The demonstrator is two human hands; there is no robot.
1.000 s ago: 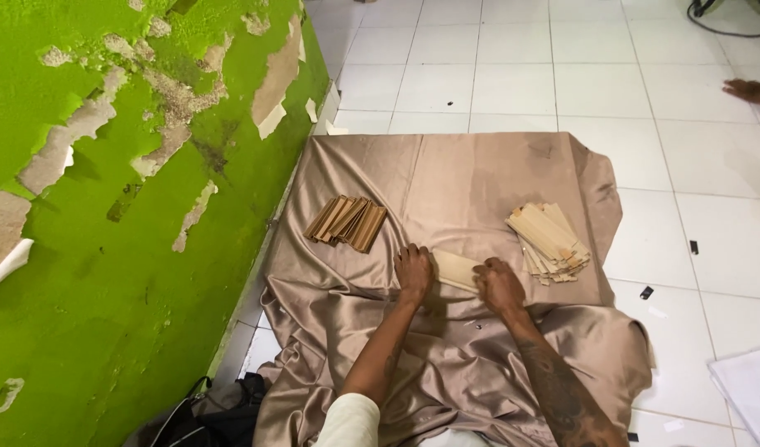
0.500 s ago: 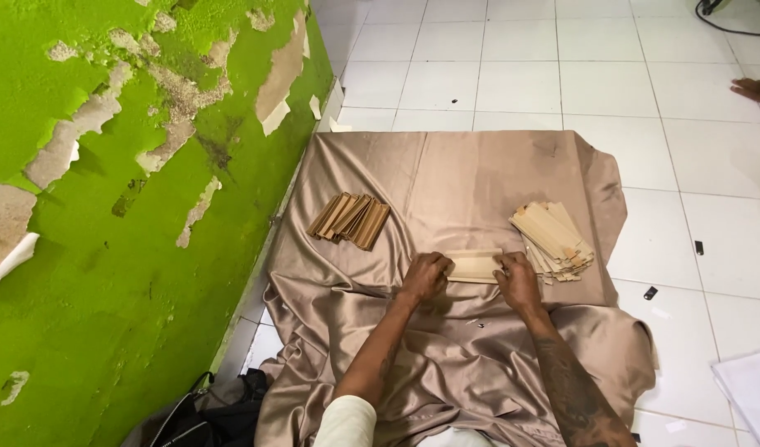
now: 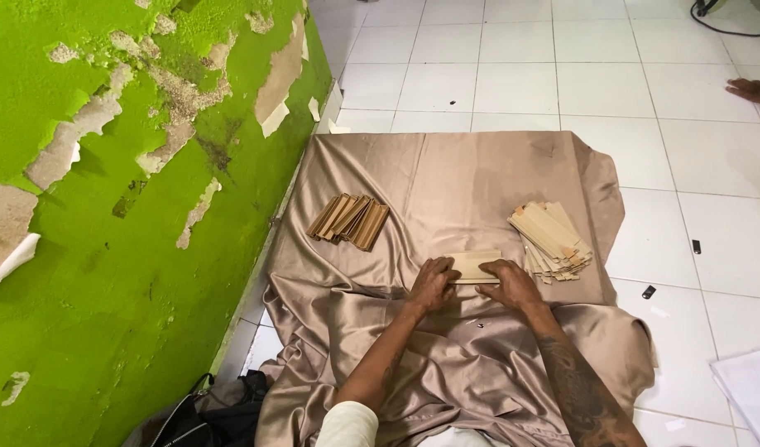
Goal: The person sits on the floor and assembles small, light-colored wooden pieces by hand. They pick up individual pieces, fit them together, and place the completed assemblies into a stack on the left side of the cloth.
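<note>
A tan satin cloth (image 3: 446, 174) covers the white tiled floor (image 3: 562, 74) beside a peeling green wall (image 3: 107, 207). At the cloth's centre lies a pale, flat paper piece (image 3: 472, 265). Your left hand (image 3: 432, 285) and right hand (image 3: 510, 283) press flat on its near edge, close together, fingers spread, gripping nothing. A loose stack of pale pieces (image 3: 551, 240) lies just to the right. A fanned bundle of brown folded pieces (image 3: 349, 219) lies well left. Another person's hand (image 3: 754, 89) rests on the tiles, far right.
</note>
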